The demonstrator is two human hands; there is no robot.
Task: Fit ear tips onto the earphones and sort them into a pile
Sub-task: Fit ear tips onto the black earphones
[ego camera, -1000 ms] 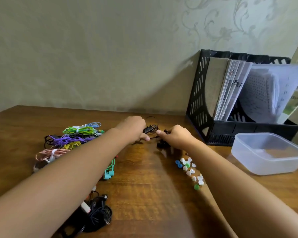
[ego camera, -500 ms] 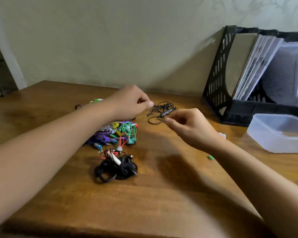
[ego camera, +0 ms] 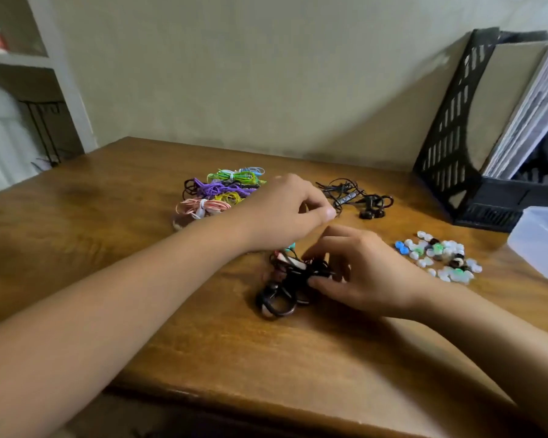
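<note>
Now your right hand (ego camera: 364, 273) grips the black earphone bundle (ego camera: 285, 286); just above, your left hand (ego camera: 285, 213) hovers clenched, seemingly holding nothing.

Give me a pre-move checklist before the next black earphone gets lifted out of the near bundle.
1. Right hand on the black bundle: ok, fingers curl into it.
2. Left hand free: cannot tell, fingertips pinched.
3. Single earphone separated from the tangle: not ok.
4. Ear tips nearby: ok, loose on the table beside the right hand.
5. Loose black earphone lies apart: ok.
</note>
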